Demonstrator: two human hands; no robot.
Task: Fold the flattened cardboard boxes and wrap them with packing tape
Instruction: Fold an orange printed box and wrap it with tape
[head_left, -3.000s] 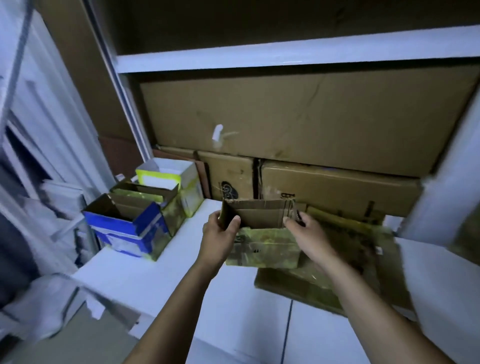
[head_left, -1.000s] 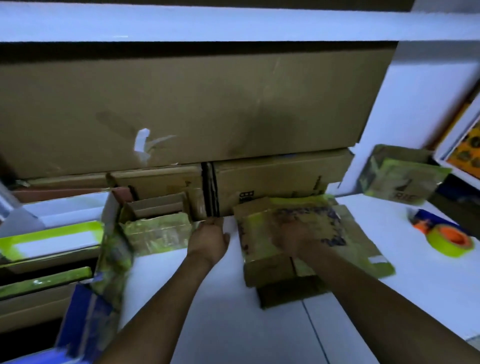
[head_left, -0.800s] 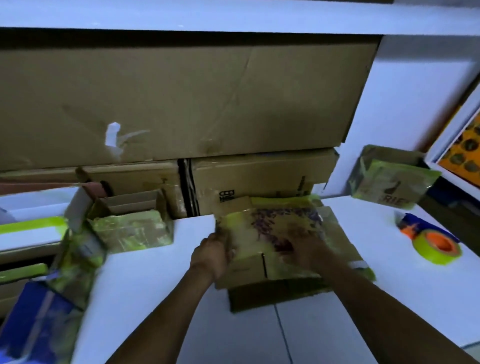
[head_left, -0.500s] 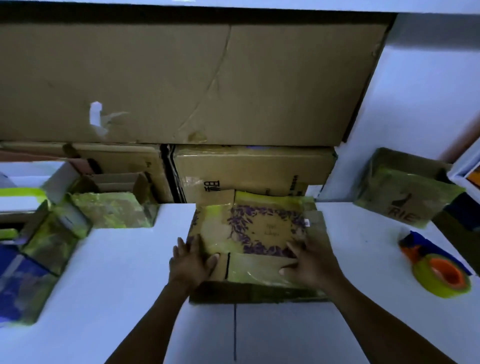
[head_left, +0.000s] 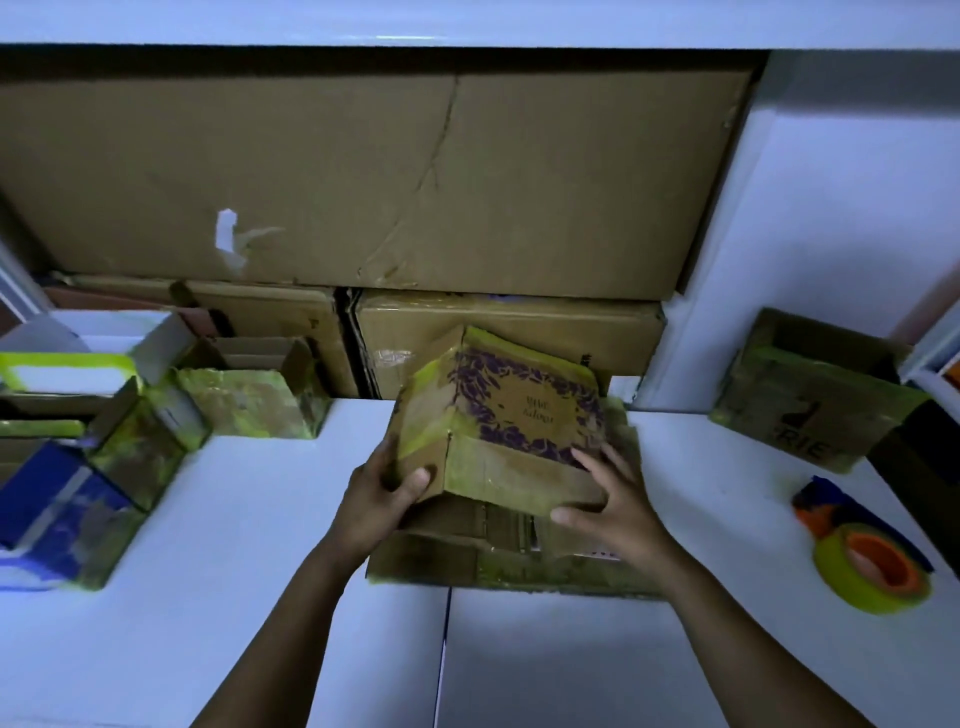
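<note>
A flattened cardboard box (head_left: 511, 421) with a purple floral print and yellow-green tape is tilted up off a stack of flat cardboard (head_left: 514, 566) on the white table (head_left: 223, 597). My left hand (head_left: 382, 493) grips its near left corner. My right hand (head_left: 605, 501) holds its near right edge, fingers spread. A roll of yellow-green packing tape (head_left: 870, 571) with an orange core lies on the table at the right.
Several folded, taped boxes (head_left: 249, 400) stand at the left, one blue (head_left: 57, 514). Another taped box (head_left: 815, 389) sits at the far right. Large brown cartons (head_left: 363, 171) fill the shelf behind, under a white shelf board (head_left: 467, 23).
I set the folded box down at the left, then both hands went to the flat stack. The printed box, lying flat half a second ago, is now lifted and tilted.
</note>
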